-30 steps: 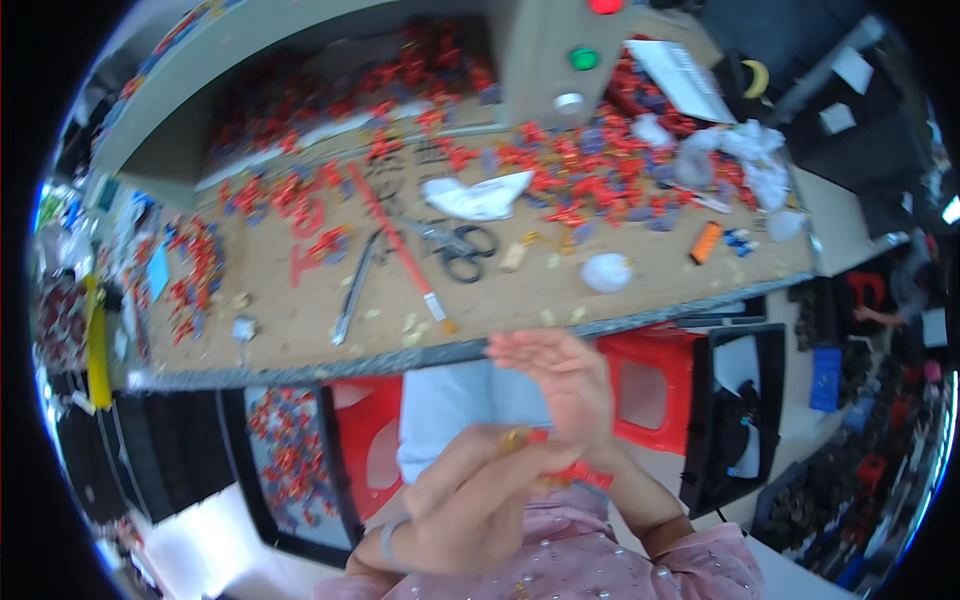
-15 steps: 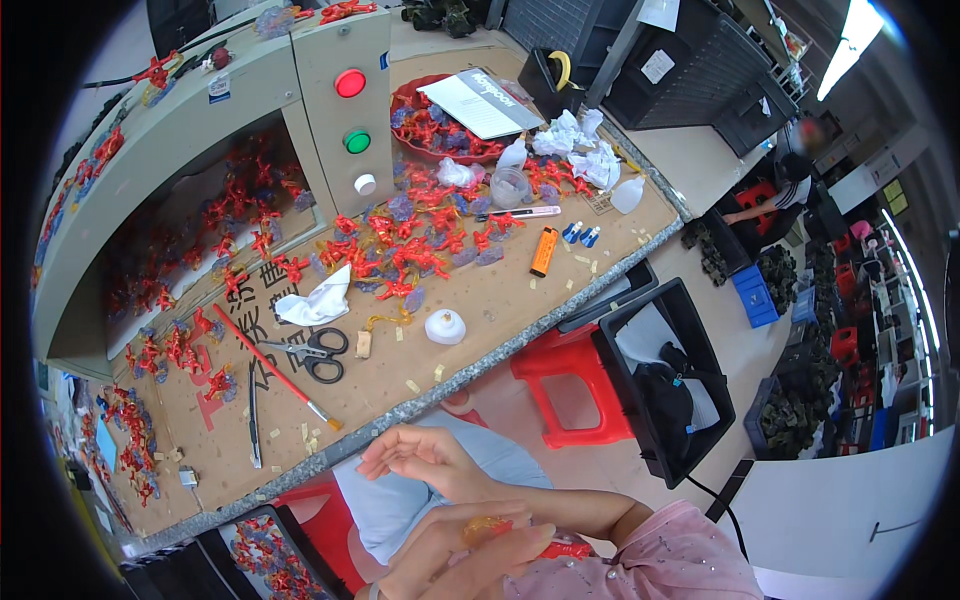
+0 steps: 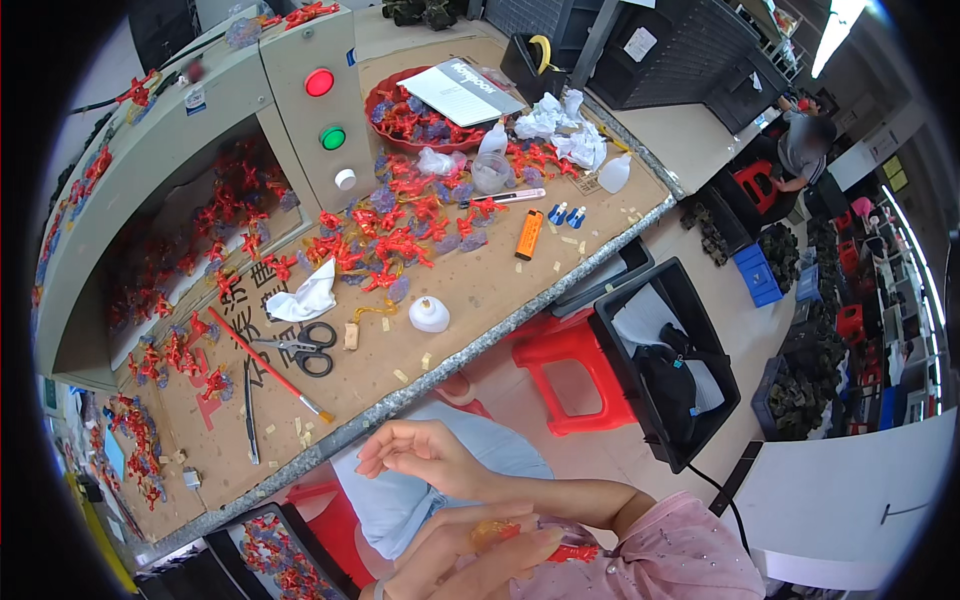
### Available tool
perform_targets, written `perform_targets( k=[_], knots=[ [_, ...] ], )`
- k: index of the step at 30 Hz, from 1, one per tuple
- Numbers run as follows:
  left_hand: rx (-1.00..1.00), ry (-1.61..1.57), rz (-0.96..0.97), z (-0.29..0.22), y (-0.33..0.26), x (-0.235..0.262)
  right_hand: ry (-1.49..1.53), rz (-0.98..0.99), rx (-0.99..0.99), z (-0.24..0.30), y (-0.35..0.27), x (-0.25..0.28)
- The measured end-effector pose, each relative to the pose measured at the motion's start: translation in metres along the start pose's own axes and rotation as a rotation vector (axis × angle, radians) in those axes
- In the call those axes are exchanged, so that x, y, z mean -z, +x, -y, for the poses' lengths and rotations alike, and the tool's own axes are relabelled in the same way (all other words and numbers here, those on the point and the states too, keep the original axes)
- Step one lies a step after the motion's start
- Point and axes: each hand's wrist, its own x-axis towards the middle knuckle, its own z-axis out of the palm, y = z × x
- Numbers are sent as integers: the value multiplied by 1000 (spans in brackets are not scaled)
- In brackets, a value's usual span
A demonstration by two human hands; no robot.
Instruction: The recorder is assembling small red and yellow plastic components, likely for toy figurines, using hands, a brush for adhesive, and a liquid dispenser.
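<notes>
My left hand [image 3: 450, 555] is at the lower edge, its fingers closed around a small plastic figure [image 3: 495, 532]. Translucent orange-yellow shows between the fingers and a red part sticks out on the right; the rest is hidden by the hand. Above it, over my lap, my right hand [image 3: 425, 458] holds nothing, its fingers apart and loosely curled. On the table edge side nearest the hands lie a paintbrush with a red handle [image 3: 268, 362], black-handled scissors [image 3: 312, 350], tweezers [image 3: 250, 412] and a white squeeze bottle [image 3: 428, 314].
Many red, yellow and violet figures [image 3: 390, 235] cover the cardboard-topped table [image 3: 370, 375]. A beige machine [image 3: 275, 85] with red and green buttons stands at left. Behind are a red basket [image 3: 372, 112] and crumpled tissues [image 3: 560, 125]. A red stool [image 3: 570, 380] and black crate [image 3: 660, 370] stand at right.
The view has shifted slightly, so the table things sit a little further left. Both hands keep nearly the same pose, the left still closed on the figure.
</notes>
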Motion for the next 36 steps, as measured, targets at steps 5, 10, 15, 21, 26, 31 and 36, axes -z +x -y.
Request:
perform_targets(
  k=[5,10,15,21,26,31,36],
  knots=[
    [-15,-11,9,-1,-1,-4,6,-28,-2,-2,-6,-1],
    [4,-42,13,-3,-1,-4,9,-16,-24,-5,-8,0],
    [-20,-2,5,1,-3,-1,-5,3,-44,-2,-5,-3],
    [26,2,-21,0,-2,0,-21,4,-63,-2,-2,-5],
    [12,71,-88,5,0,9,-108,-319,-4,6,-4,-7],
    [74,186,-259,16,-7,23,241,-186,535,62,-25,11],
    [246,236,-601,41,-14,12,553,754,539,118,-42,-5]
  ],
)
